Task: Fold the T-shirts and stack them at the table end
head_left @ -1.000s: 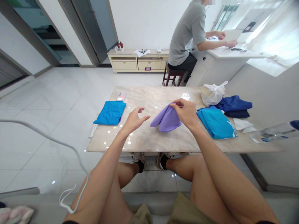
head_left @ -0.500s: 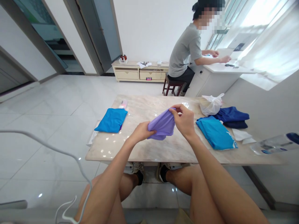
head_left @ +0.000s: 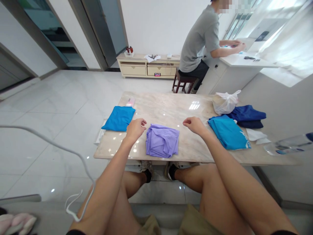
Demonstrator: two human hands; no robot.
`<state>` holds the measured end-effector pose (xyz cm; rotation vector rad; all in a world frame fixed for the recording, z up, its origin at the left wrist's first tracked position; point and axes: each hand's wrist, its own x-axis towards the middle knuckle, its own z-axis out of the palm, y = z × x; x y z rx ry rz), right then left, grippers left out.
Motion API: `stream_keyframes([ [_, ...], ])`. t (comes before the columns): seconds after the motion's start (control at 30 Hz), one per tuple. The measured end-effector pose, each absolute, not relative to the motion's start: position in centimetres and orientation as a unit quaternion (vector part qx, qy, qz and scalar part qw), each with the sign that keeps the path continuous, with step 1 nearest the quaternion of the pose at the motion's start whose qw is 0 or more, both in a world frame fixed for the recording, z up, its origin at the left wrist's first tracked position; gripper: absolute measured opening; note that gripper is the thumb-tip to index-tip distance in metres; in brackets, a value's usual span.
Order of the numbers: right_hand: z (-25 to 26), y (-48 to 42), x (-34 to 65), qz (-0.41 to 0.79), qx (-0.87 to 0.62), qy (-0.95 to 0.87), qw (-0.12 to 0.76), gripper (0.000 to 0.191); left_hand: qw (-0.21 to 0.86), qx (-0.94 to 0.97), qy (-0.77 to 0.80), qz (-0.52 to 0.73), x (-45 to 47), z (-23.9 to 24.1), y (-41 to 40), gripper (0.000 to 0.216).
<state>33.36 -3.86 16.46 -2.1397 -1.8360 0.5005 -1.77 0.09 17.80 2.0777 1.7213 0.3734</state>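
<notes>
4 cloths, 1 plastic bag (head_left: 225, 101) on table (head_left: 171, 107).
Blue cloth (head_left: 119, 118) lay left; teal cloth (head_left: 228, 132), navy cloth (head_left: 246, 115), bag right. Purple cloth (head_left: 162, 141) lay between left hand (head_left: 135, 128) and right hand (head_left: 194, 125), both loosely curled, empty.

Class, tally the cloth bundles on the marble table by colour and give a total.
Purple: 1, the purple cloth
Bright blue: 2, the left blue cloth and the right blue cloth
Dark blue: 1, the navy pile
Total: 4
</notes>
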Motion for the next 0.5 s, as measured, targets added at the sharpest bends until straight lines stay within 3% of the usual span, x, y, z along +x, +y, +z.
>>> stream_keyframes([
  [0.13,14.6,-4.5,30.5,0.236,-0.673,-0.700,0.022,0.016,0.186,0.781,0.596,0.037,-0.9,17.0,-0.7,0.022],
  [0.3,12.2,-6.0,24.3,0.192,-0.666,-0.718,-0.072,0.056,0.193,0.814,0.540,-0.091,0.9,14.9,-2.2,0.045],
  [0.37,11.8,-6.3,22.8,0.162,-0.656,-0.733,-0.079,0.051,0.185,0.830,0.515,-0.108,1.3,14.1,-2.8,0.061],
  [0.43,12.0,-6.3,22.3,0.143,-0.645,-0.745,-0.090,0.034,0.178,0.842,0.496,-0.117,1.4,13.6,-3.2,0.077],
  [0.5,12.7,-6.2,22.5,0.144,-0.621,-0.765,-0.093,0.026,0.180,0.844,0.490,-0.122,1.4,13.4,-3.4,0.083],
])
